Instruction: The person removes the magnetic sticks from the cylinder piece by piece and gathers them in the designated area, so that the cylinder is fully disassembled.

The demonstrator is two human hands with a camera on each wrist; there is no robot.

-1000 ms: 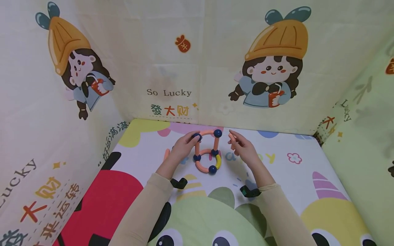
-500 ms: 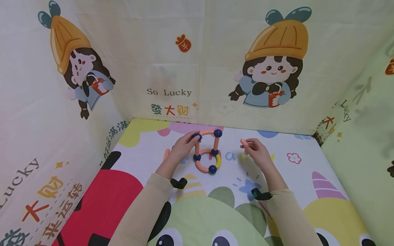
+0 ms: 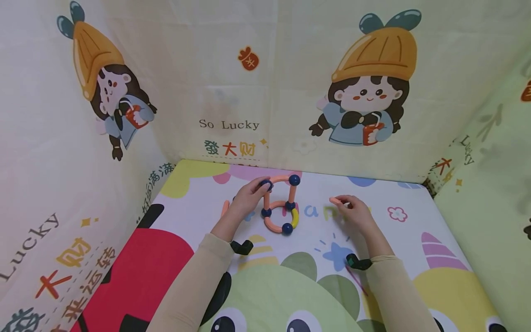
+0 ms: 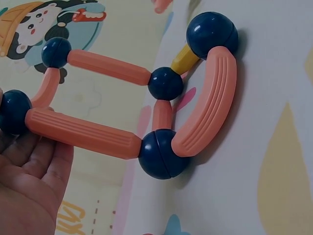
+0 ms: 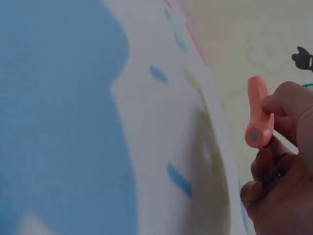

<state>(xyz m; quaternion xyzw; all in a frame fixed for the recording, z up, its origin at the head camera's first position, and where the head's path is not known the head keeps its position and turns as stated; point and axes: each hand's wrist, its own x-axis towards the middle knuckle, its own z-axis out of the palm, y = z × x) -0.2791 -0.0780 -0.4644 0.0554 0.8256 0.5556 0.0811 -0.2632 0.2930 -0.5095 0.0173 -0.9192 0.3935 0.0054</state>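
A magnetic ball-and-stick frame [image 3: 292, 193] of navy balls and salmon-pink rods stands upright on the table. Its lower ring has one yellow curved rod [image 3: 295, 218]. My left hand [image 3: 247, 198] holds the frame at its upper left navy ball [image 4: 14, 112]; in the left wrist view its fingers lie behind and under that ball. Apart from the frame, over to the right, my right hand [image 3: 356, 211] pinches a short curved salmon-pink magnetic rod [image 5: 259, 111] between thumb and fingers. A small grey-green disc shows at the end of this rod facing the right wrist camera.
Another salmon-pink rod [image 3: 225, 208] lies beside the left forearm, partly hidden by it. The table [image 3: 398, 240] wears a cartoon-printed cover. Printed cloth walls [image 3: 286, 106] rise at the back and both sides.
My right hand has drawn away from the frame to the right and slightly down, carrying the curved rod and turning it flatter. The left hand and the frame have stayed in place.
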